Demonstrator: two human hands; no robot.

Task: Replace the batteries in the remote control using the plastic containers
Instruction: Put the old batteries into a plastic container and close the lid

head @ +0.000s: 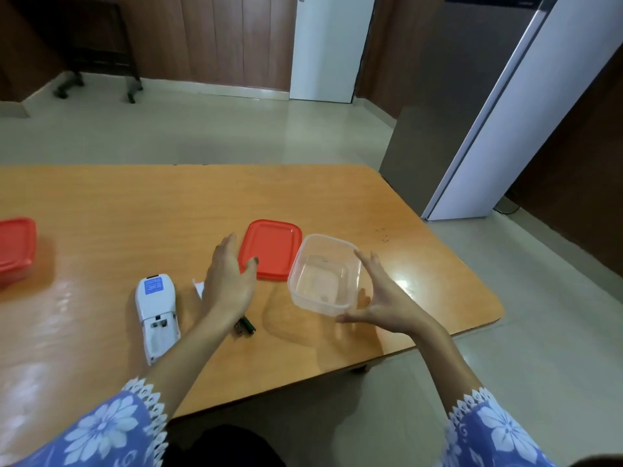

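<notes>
**A:** Where is the remote control?

**B:** It lies face down on the counter, left of both hands. Its battery bay is uncovered at the near end. Some small dark batteries lie on the counter just right of the left forearm, which partly hides them.

**A:** And the containers?

**B:** A clear plastic container stands open, with its red lid flat just beside it on the left. A second container with a red lid sits well apart at the counter's left edge.

**A:** What are the hands doing?

**B:** The left hand hangs loose over the counter with relaxed fingers, grasping nothing, its thumb at the red lid's left edge. The right hand is spread with straight fingers along the clear container's right wall, thumb by the near corner. I cannot tell whether it touches.
</notes>
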